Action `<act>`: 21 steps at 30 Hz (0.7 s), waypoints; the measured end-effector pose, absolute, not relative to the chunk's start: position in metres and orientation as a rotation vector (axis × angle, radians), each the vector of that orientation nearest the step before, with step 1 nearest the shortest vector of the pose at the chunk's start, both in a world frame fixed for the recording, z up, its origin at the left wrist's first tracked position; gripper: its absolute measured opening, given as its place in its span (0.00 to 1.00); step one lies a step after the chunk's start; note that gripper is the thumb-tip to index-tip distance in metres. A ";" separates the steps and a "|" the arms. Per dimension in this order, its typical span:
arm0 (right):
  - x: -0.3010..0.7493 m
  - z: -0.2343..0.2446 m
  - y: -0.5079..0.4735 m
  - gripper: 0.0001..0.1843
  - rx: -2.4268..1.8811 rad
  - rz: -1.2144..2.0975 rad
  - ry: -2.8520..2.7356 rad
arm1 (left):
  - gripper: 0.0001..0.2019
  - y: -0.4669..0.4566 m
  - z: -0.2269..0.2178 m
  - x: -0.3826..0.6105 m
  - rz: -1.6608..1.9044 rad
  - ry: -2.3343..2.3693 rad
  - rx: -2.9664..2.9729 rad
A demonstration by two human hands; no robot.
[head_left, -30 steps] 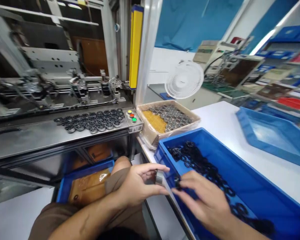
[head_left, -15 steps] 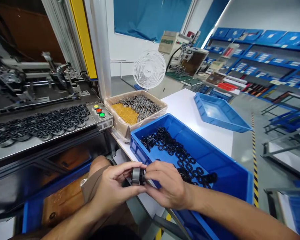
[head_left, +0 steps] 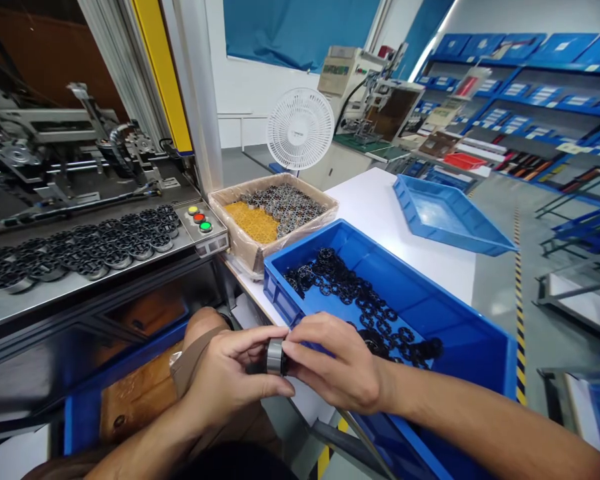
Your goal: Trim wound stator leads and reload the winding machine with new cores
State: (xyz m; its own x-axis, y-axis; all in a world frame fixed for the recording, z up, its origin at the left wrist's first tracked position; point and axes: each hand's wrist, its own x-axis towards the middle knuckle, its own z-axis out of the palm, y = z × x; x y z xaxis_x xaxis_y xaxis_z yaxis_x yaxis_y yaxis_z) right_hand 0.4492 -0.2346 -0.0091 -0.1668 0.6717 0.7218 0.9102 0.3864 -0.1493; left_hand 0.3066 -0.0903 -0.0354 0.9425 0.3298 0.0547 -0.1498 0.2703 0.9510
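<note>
A grey metal stator core (head_left: 275, 357) with a black plastic edge on its right side is held on its side above my lap. My left hand (head_left: 235, 367) grips it from the left, fingers over the top and thumb beneath. My right hand (head_left: 337, 363) has its fingertips pressed against the right face, which they largely hide. Right behind my right hand stands a deep blue bin (head_left: 410, 283), with loose black plastic rings (head_left: 360, 293) scattered on its floor.
Rows of black-capped stator cores (head_left: 95, 247) cover the machine's ledge at left, beside a button box (head_left: 203, 230). A lined carton (head_left: 247, 257) holds bare metal cores (head_left: 295, 207) near a white fan (head_left: 300, 130). A shallow blue tray (head_left: 450, 213) lies on the white table (head_left: 367, 197).
The view has shifted slightly. The right-hand fingers have closed in over the core's right face, and less black edge shows. Both hands stay in about the same place.
</note>
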 end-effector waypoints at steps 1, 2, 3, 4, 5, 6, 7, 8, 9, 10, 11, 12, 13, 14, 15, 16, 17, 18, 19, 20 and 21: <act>0.449 -0.009 -0.235 0.16 -1.360 -0.421 -1.920 | 0.25 -0.091 -0.036 0.306 0.312 0.168 1.262; 0.449 -0.008 -0.234 0.16 -1.359 -0.428 -1.925 | 0.25 -0.091 -0.036 0.306 0.306 0.166 1.265; 0.449 -0.008 -0.234 0.15 -1.356 -0.436 -1.931 | 0.25 -0.091 -0.036 0.306 0.311 0.163 1.269; 0.449 -0.008 -0.234 0.15 -1.352 -0.443 -1.937 | 0.25 -0.092 -0.036 0.306 0.320 0.162 1.282; 0.449 -0.009 -0.234 0.15 -1.349 -0.447 -1.941 | 0.25 -0.092 -0.036 0.306 0.334 0.164 1.306; 0.450 -0.009 -0.234 0.15 -1.351 -0.448 -1.944 | 0.25 -0.092 -0.036 0.306 0.350 0.168 1.338; 0.450 -0.010 -0.235 0.14 -1.356 -0.447 -1.945 | 0.25 -0.092 -0.036 0.305 0.365 0.173 1.374; 0.451 -0.010 -0.235 0.14 -1.360 -0.449 -1.944 | 0.24 -0.091 -0.036 0.305 0.377 0.176 1.411; 0.451 -0.011 -0.236 0.14 -1.365 -0.452 -1.944 | 0.24 -0.090 -0.036 0.305 0.386 0.175 1.447; 0.451 -0.012 -0.237 0.14 -1.367 -0.460 -1.945 | 0.24 -0.090 -0.037 0.305 0.392 0.167 1.482; 0.450 -0.012 -0.237 0.14 -1.369 -0.473 -1.947 | 0.24 -0.089 -0.038 0.305 0.401 0.153 1.513; 0.449 -0.013 -0.237 0.13 -1.371 -0.489 -1.951 | 0.24 -0.089 -0.039 0.305 0.413 0.135 1.541; 0.448 -0.013 -0.237 0.13 -1.371 -0.502 -1.954 | 0.25 -0.089 -0.040 0.305 0.424 0.117 1.569; 0.446 -0.013 -0.236 0.13 -1.372 -0.509 -1.957 | 0.25 -0.089 -0.041 0.305 0.427 0.105 1.593; 0.445 -0.013 -0.234 0.13 -1.373 -0.512 -1.959 | 0.25 -0.090 -0.042 0.303 0.420 0.098 1.609; 0.446 -0.013 -0.232 0.14 -1.375 -0.506 -1.959 | 0.25 -0.090 -0.042 0.301 0.401 0.095 1.614; 0.449 -0.014 -0.231 0.16 -1.391 -0.497 -1.947 | 0.25 -0.089 -0.042 0.299 0.371 0.097 1.616; 0.456 -0.015 -0.230 0.19 -1.433 -0.495 -1.916 | 0.24 -0.087 -0.042 0.295 0.346 0.103 1.624; 0.468 -0.017 -0.230 0.21 -1.510 -0.497 -1.867 | 0.23 -0.081 -0.041 0.291 0.346 0.118 1.644; 0.485 -0.020 -0.231 0.22 -1.623 -0.497 -1.796 | 0.23 -0.072 -0.040 0.286 0.375 0.148 1.687; 0.506 -0.025 -0.233 0.21 -1.782 -0.515 -1.702 | 0.22 -0.059 -0.039 0.279 0.431 0.202 1.755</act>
State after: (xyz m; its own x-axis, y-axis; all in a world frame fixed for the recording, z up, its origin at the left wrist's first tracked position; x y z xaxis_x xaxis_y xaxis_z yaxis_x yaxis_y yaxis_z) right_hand 0.5065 -0.2331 -0.0250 0.0964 0.7471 0.6576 0.9864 0.0165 -0.1634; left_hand 0.2794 -0.0589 -0.0392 0.9149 0.3629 0.1770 -0.0963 -0.2298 0.9685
